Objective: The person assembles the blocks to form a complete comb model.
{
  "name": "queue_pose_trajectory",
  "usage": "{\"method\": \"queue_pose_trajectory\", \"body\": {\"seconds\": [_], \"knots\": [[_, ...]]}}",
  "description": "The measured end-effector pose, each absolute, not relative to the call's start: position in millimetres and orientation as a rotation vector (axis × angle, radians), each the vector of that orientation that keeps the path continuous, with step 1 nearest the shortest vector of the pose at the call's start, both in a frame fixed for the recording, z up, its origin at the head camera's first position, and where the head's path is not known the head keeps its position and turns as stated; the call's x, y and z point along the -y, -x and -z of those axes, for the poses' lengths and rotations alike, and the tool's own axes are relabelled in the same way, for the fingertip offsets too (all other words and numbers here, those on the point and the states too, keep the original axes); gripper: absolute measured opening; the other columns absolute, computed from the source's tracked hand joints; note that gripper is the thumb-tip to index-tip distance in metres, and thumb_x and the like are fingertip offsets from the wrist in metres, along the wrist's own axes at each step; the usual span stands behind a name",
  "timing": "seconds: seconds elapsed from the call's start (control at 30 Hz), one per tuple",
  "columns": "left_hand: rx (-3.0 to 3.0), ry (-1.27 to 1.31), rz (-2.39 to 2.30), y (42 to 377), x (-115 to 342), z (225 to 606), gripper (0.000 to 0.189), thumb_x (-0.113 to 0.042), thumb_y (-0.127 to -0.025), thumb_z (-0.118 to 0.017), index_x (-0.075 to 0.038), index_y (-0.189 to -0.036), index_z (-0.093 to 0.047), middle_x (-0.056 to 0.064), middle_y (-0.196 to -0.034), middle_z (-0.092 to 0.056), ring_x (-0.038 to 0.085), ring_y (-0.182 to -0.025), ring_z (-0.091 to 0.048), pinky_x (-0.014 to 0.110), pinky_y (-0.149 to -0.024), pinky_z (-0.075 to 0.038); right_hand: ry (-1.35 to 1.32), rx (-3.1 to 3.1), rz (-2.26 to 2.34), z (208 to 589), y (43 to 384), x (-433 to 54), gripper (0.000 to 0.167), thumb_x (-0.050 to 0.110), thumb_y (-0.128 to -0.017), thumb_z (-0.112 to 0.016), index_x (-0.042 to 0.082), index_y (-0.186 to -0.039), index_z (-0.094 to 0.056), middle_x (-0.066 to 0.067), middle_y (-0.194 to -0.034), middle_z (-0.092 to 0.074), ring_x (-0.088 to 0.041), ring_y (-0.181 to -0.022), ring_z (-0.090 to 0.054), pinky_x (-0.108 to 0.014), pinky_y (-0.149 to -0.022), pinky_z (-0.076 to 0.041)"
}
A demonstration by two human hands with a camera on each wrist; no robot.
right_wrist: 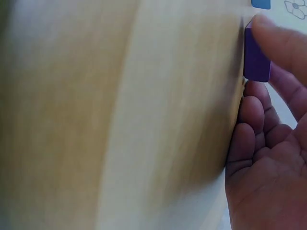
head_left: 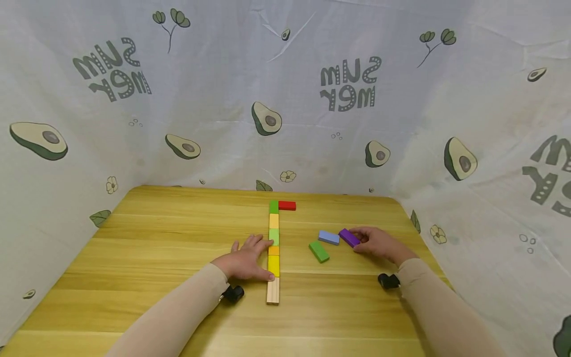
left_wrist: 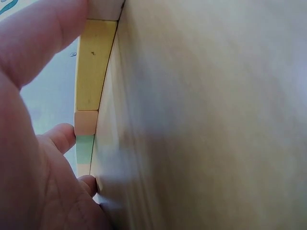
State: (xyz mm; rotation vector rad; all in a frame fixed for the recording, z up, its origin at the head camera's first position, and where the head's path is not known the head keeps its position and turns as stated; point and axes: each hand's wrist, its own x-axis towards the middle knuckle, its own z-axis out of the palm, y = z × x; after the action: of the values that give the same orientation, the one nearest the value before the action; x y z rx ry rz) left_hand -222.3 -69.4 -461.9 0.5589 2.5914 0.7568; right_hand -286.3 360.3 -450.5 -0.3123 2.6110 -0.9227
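A straight row of wooden blocks runs away from me: a plain wood block (head_left: 273,293) nearest, then yellow (head_left: 274,267), orange, light green, pale yellow and a green block (head_left: 274,207) at the far end. My left hand (head_left: 243,260) lies along the row's left side, fingers spread, thumb tip at the yellow block and a fingertip at the light green block (head_left: 273,235). On the right, my right hand (head_left: 376,243) pinches a purple block (head_left: 349,238) between thumb and fingers. In the right wrist view, the purple block (right_wrist: 256,57) is low over the tabletop, other fingers curled beside it.
A red block (head_left: 287,206) lies crosswise, its end against the far green block. Between the row and my right hand are a blue block (head_left: 328,237) and a loose green block (head_left: 318,252). A printed cloth (head_left: 223,148) hangs around the wooden table (head_left: 178,223).
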Motion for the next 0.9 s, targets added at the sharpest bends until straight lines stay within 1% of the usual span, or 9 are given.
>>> {"method": "queue_pose_trajectory", "body": {"seconds": [0.13, 0.27, 0.53, 0.73, 0.9], "knots": [[-2.584, -0.562, -0.770, 222.3, 69.6, 461.4, 0.099, -0.053, -0.085, -0.084, -0.023, -0.165, -0.034, 0.013, -0.176, -0.016, 0.038, -0.165, -0.007, 0.073, -0.126, 0.000, 0.307, -2.606, 0.932, 452.8, 288.0, -360.3, 0.070, 0.021, -0.093, -0.081, 0.000, -0.152, -0.051, -0.020, -0.126, -0.063, -0.032, -0.113, -0.058, -0.048, -0.101, -0.049], [-2.574, -0.570, -0.775, 221.5, 69.9, 460.7, 0.100, -0.052, -0.085, -0.084, -0.022, -0.166, -0.032, 0.014, -0.177, -0.014, 0.039, -0.165, -0.005, 0.073, -0.126, 0.002, 0.309, -2.609, 0.930, 455.2, 289.0, -360.1, 0.068, 0.024, -0.094, -0.081, 0.002, -0.152, -0.052, -0.019, -0.126, -0.063, -0.031, -0.113, -0.058, -0.048, -0.101, -0.049], [-2.567, -0.584, -0.803, 220.6, 71.0, 461.2, 0.099, -0.053, -0.085, -0.084, -0.022, -0.165, -0.034, 0.015, -0.176, -0.016, 0.039, -0.165, -0.006, 0.074, -0.125, 0.002, 0.326, -2.627, 0.914, 456.0, 288.4, -360.6, 0.061, 0.019, -0.096, -0.078, 0.000, -0.149, -0.055, -0.018, -0.121, -0.064, -0.030, -0.110, -0.058, -0.046, -0.097, -0.049], [-2.581, -0.578, -0.772, 222.5, 70.0, 463.0, 0.098, -0.051, -0.086, -0.083, -0.023, -0.165, -0.033, 0.014, -0.176, -0.016, 0.038, -0.165, -0.006, 0.073, -0.126, 0.000, 0.310, -2.634, 0.908, 455.1, 288.8, -360.4, 0.059, 0.019, -0.097, -0.077, 0.002, -0.149, -0.056, -0.017, -0.119, -0.064, -0.030, -0.108, -0.058, -0.042, -0.095, -0.049], [-2.585, -0.571, -0.761, 223.7, 70.1, 464.9, 0.100, -0.054, -0.086, -0.083, -0.024, -0.166, -0.032, 0.012, -0.177, -0.015, 0.037, -0.165, -0.006, 0.073, -0.126, 0.000, 0.317, -2.641, 0.901, 454.3, 289.0, -360.9, 0.058, 0.019, -0.097, -0.077, 0.002, -0.149, -0.057, -0.017, -0.118, -0.064, -0.030, -0.107, -0.058, -0.040, -0.094, -0.049]]}}
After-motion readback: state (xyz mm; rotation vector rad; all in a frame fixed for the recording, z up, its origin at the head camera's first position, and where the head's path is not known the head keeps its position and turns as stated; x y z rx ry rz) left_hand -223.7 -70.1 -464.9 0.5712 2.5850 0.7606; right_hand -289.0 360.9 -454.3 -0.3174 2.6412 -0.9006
